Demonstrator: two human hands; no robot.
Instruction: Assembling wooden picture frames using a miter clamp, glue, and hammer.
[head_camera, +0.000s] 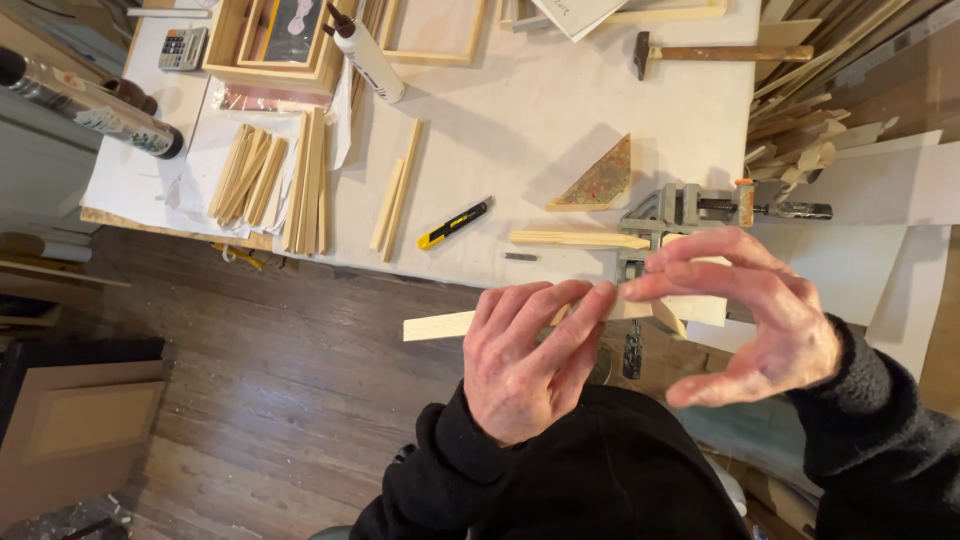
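My left hand (525, 355) and my right hand (745, 310) are raised over the table's front edge, fingertips meeting around a pale wooden strip (440, 325). The strip sticks out to the left past my left hand; its right part is hidden behind my fingers. Just behind my right hand a grey metal corner clamp (690, 210) sits at the table edge with another wooden strip (575, 239) lying in it. Both sleeves are black.
On the white table (520, 130) lie a yellow-and-black utility knife (453, 223), bundles of wooden strips (275, 175), two loose strips (395, 190), a triangular wooden corner piece (600, 180), a glue bottle (365, 55), a hammer (700, 52), wooden frames (275, 45) and a calculator (183, 47). Wood offcuts (820, 90) pile up at the right.
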